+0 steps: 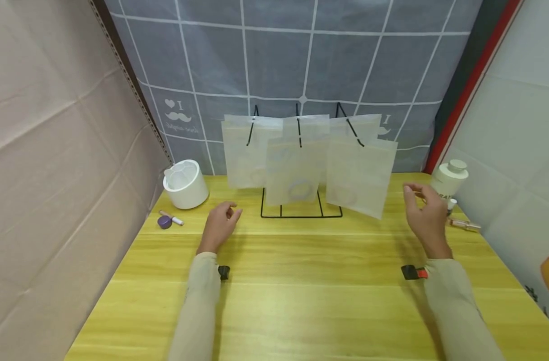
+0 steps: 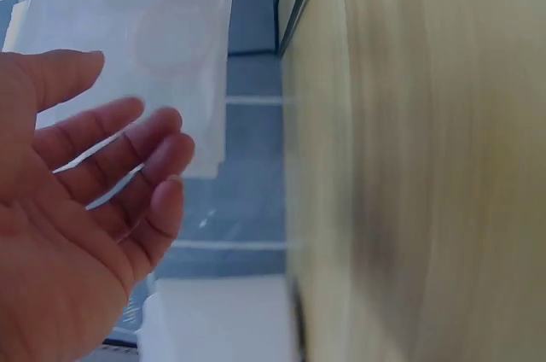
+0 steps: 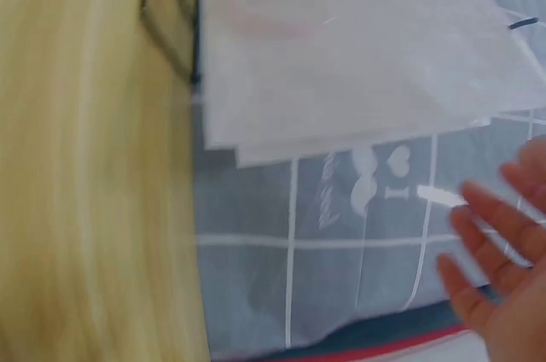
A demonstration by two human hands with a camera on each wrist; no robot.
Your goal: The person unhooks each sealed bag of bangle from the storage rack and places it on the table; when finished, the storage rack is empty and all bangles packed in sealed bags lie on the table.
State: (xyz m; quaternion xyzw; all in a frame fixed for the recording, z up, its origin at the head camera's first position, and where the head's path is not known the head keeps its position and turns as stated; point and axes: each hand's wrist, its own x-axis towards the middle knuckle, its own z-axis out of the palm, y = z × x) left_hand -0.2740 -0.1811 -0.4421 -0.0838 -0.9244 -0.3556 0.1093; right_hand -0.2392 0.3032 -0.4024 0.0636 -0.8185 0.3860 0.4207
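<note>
A black wire rack [image 1: 281,216] stands at the back of the yellow wooden table [image 1: 301,281]. Translucent white bags hang from it: a left bag [image 1: 243,158], a middle bag [image 1: 295,173] and a right bag [image 1: 360,175]. My left hand [image 1: 231,211] hovers just left of the rack's base, fingers relaxed, holding nothing. My right hand [image 1: 413,193] is raised to the right of the right bag, also empty. The left wrist view shows my open left palm [image 2: 128,123] before a bag [image 2: 162,37]. In the right wrist view, my right hand's fingers [image 3: 499,238] spread below a bag [image 3: 341,63].
A white cup-like container [image 1: 185,184] sits at the back left, with a purple cap [image 1: 164,222] and a small tube [image 1: 175,219] beside it. A white bottle [image 1: 450,178] and a small vial [image 1: 465,225] stand at the back right. Fabric walls enclose the table.
</note>
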